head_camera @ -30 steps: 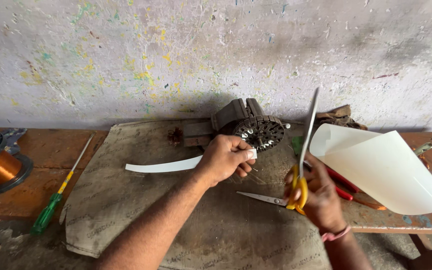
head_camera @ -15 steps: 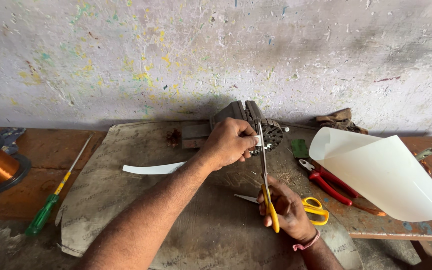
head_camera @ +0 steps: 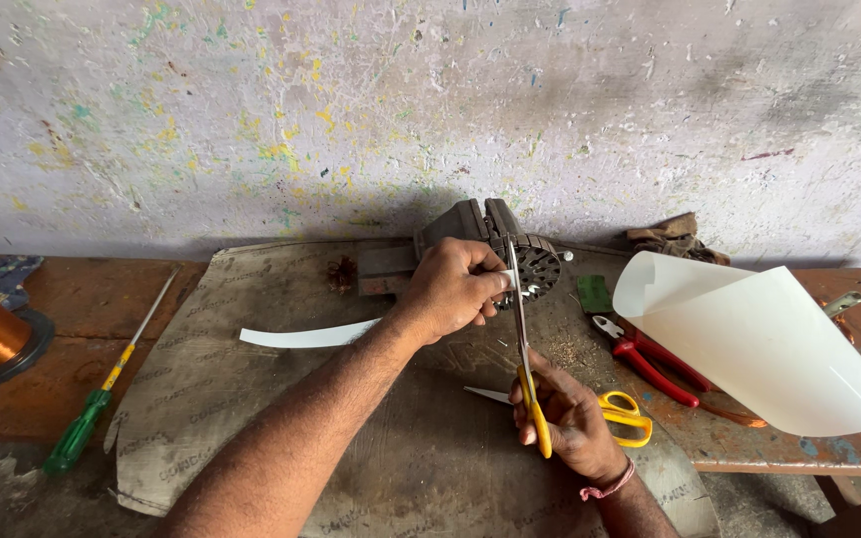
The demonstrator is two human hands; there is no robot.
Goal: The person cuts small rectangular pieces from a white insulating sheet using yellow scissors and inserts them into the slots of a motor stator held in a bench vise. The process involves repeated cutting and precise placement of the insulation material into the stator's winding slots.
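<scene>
Left hand (head_camera: pixel 450 289) pinches a white paper strip (head_camera: pixel 311 335) at the motor stator (head_camera: pixel 533 265); right hand (head_camera: pixel 570 418) grips yellow scissors (head_camera: pixel 535 399), blades raised.

Soft, even daylight; the scene is bright and sharp. A dark shadow lies on the wall (head_camera: pixel 371 214) just behind the motor stator (head_camera: pixel 530 267). Right of it, the white sheet (head_camera: pixel 759 339) shows mild glare. Edges bend slightly.

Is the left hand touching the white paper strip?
Touching. The head view shows the left hand closed on one end of the white paper strip, which trails out past the wrist.
</scene>
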